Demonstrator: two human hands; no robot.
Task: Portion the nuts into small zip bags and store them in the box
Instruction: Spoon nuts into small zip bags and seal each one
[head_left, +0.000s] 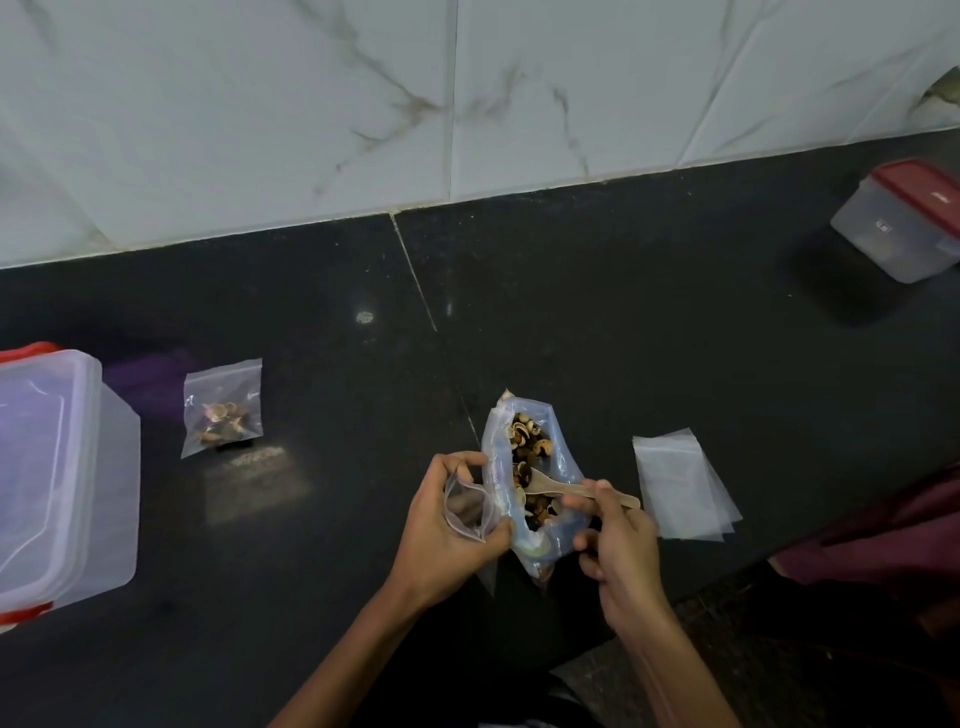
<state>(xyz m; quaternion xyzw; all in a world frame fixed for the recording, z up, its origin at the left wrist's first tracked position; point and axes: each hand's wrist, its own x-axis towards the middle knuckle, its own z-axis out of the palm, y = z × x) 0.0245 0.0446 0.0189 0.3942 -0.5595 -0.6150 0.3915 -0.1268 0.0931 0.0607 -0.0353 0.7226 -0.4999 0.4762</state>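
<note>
Scooping nuts from the big bag into a fresh small zip bag

The nuts (530, 457) sit in a large blue-tinted bag (498, 467) lying open on the dark counter (675, 338) near the person, its mouth spread so the wooden spoon (571, 489) can reach in; the right hand (618, 540) pinches the spoon's handle, bowl among the nuts. Just left, touching the big bag, the left hand (449, 525) grips an empty small zip bag (465, 506) with its mouth held open, close by so little should spill. Spare bags (680, 483) lie stacked to the right, within reach. One filled bag (223, 408) rests further left, beside the clear box (67, 467), likely awaiting storage. A second container (909, 223) stands far right, lid on
</note>
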